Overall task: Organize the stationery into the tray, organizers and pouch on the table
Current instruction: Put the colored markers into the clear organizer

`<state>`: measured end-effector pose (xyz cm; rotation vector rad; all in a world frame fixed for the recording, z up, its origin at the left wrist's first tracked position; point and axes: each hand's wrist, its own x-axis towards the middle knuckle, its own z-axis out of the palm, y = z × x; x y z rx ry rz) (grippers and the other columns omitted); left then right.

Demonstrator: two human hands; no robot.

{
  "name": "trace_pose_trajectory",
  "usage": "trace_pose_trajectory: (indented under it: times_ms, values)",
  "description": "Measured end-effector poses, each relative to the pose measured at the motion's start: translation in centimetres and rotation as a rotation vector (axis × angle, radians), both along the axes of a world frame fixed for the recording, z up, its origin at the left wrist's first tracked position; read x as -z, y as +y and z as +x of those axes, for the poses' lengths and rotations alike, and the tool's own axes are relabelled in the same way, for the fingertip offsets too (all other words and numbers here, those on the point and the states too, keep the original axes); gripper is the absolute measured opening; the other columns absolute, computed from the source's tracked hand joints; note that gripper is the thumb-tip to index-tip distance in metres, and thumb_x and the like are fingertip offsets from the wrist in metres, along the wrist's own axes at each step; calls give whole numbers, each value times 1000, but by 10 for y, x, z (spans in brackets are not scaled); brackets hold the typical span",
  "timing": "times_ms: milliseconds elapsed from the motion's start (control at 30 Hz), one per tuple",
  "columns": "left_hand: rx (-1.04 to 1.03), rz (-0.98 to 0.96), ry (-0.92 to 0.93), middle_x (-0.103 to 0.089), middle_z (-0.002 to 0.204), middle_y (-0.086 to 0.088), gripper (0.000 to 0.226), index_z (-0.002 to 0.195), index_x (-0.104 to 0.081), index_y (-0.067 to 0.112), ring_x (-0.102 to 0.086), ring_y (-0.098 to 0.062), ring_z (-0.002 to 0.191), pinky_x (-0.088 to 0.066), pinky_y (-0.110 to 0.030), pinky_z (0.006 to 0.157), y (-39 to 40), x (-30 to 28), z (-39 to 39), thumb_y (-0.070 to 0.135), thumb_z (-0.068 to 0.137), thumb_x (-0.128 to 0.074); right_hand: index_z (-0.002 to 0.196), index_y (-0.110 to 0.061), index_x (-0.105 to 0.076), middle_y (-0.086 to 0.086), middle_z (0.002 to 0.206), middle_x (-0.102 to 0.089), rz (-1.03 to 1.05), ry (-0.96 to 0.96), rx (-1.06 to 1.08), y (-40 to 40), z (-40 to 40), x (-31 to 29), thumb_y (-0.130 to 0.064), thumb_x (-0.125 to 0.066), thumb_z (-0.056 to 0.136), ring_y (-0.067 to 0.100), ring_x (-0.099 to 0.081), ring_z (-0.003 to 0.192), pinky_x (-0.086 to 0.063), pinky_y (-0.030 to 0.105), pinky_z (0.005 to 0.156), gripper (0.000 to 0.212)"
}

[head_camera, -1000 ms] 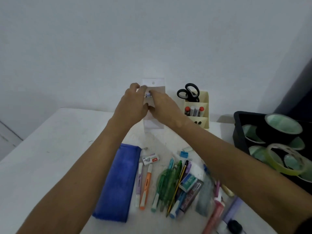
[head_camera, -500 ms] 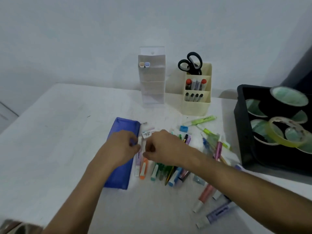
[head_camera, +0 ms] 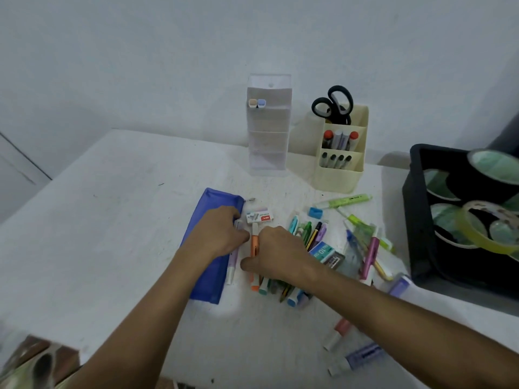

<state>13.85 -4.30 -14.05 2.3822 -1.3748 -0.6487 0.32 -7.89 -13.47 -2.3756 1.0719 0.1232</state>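
white table [head_camera: 112, 220], items as laid out:

- left hand [head_camera: 217, 234]: fingers curled over a lilac highlighter [head_camera: 232, 265] lying along the right edge of the blue pouch [head_camera: 207, 248]; grip appears closed on it.
- right hand [head_camera: 276, 255]: fingers and thumb curled round an orange highlighter [head_camera: 255, 242], just right of the lilac one; both hands nearly touching.
- staples box [head_camera: 259, 216], white and red: flat on the table, just beyond the two hands.
- loose heap right of the right hand: green pens [head_camera: 306, 233], blue staples box [head_camera: 321, 251], pink highlighter [head_camera: 370, 254], blue sharpener [head_camera: 315, 212]; green highlighter [head_camera: 344, 200] farther back.
- near edge: coral highlighter [head_camera: 338, 332] and purple highlighter [head_camera: 356, 359], apart from the heap.
- clear organizer [head_camera: 268, 141]: upright at the back, two capped markers [head_camera: 257, 103] in its top tier.
- cream organizer [head_camera: 338, 164]: right of the clear one, holding black scissors [head_camera: 334, 103] and pens in two front tiers.
- black tray [head_camera: 415, 234]: far right, holding tape rolls [head_camera: 488, 228].
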Motion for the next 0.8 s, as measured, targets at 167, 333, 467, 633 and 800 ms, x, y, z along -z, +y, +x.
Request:
trace_pose_trajectory:
  times_ms: [167,333,467,633,800]
  values:
    - [-67,-49,62,-68,81,-7,16,99,-51,27,-57,-13,57,-54,-30,64,1,-17,5,24,85,-60,59,-18,-49,-5,53,-49,296,-201,183,-12,-7,-8,-36,-67,79,6,-47,45,-39,20,45,32]
    - [-154,-337,135,-67,67,-2,8,90,-63,16,-68,-20,59,-56,-29,55,0,-53,18,13,82,-61,90,-5,-61,13,82,-71,472,-393,303,-35,-14,-35,-33,-59,86,20,-70,65,-61,34,66,28]
    - [-131,-542,150,-68,70,4,4,82,-65,16,-70,-16,62,-59,-30,57,-6,-99,16,18,81,-67,102,-6,-53,14,83,-60,541,-681,294,-60,-24,-64,-23,-54,94,26,-64,61,-58,39,55,19]
    - [-23,-822,-24,-67,63,11,13,77,-64,18,-63,-20,57,-54,-31,58,-19,-154,11,24,79,-75,98,-18,-62,0,76,-57,110,-842,253,-92,-30,-105,-28,-66,87,13,-51,47,-47,28,43,16]
    - [33,-960,-89,-65,62,12,12,76,-65,20,-61,-13,65,-44,-8,58,-40,-177,3,23,78,-77,87,-18,-70,-9,69,-59,-277,-937,342,-118,-25,-132,-27,-80,74,9,-53,59,-50,25,57,18]
